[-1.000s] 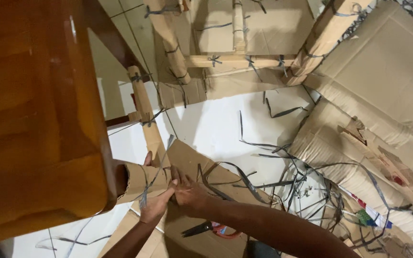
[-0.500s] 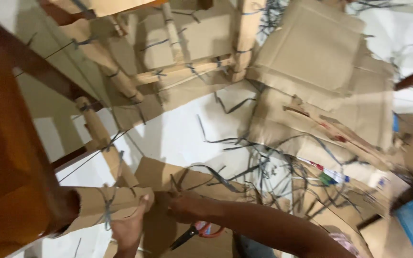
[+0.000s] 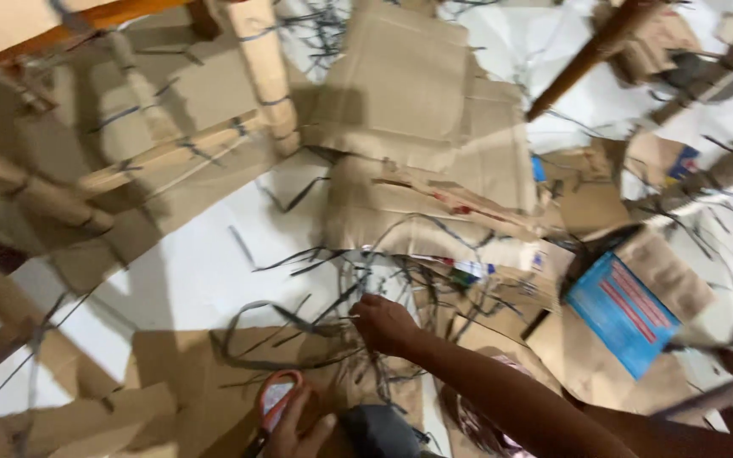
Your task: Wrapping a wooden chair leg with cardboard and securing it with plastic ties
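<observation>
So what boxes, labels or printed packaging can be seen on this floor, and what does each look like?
Blue printed panel: right of centre, a tilted rectangle on brown cardboard, with red stripes.
Small colourful label: centre, on torn cardboard beside the dark straps.
Plain flattened carton: top centre, brown, unprinted.
Blue-printed scrap: upper right, small.

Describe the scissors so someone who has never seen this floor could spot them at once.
Start at the flat cardboard sheet lying at the bottom of the view, below the bare white floor. At its lower edge the left hand touches the scissors. Their orange-red loop handle is the only bright colour among brown cardboard and dark cut straps.
</observation>
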